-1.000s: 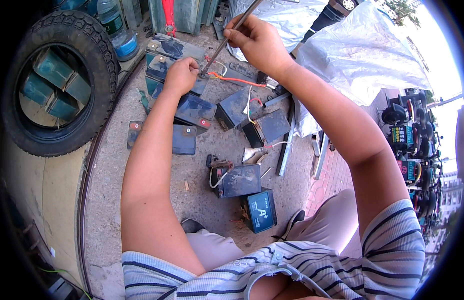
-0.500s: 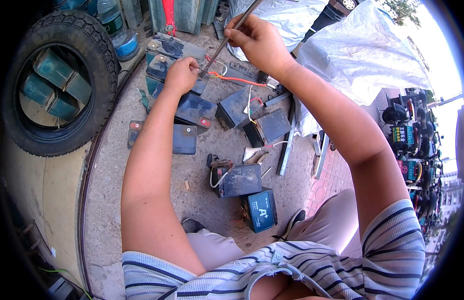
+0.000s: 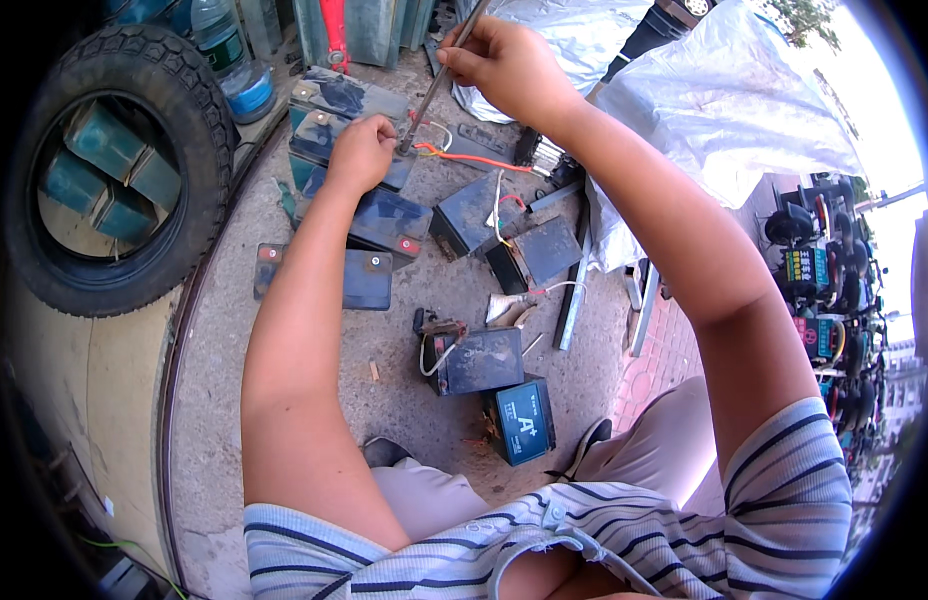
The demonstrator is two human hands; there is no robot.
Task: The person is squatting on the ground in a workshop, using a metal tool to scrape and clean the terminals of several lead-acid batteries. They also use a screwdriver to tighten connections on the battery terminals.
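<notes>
My right hand (image 3: 514, 70) is closed on the shaft of a long metal T-handle wrench (image 3: 434, 95). The wrench slants down, its lower end by the terminal end of a dark battery at the far left of the group. Close beside that end is my left hand (image 3: 362, 155), fingers pinched together over the battery; what they hold, if anything, is hidden. Orange wire (image 3: 474, 159) and a white wire (image 3: 444, 133) run from the same spot toward a connector (image 3: 544, 155). Beneath my left wrist another dark battery (image 3: 392, 222) shows a red-marked terminal.
Several more batteries lie on the concrete, including a black one (image 3: 479, 360) and a blue-labelled one (image 3: 524, 425) near my feet. Metal bars (image 3: 574, 300) lie right of centre. A tyre (image 3: 124, 170) stands left, a silver sheet (image 3: 724, 110) right, and a red-handled tool (image 3: 336, 35) far back.
My right hand has shifted slightly left and up, with the wrench now steeper and its crossbar out of view. My left hand has barely moved.
</notes>
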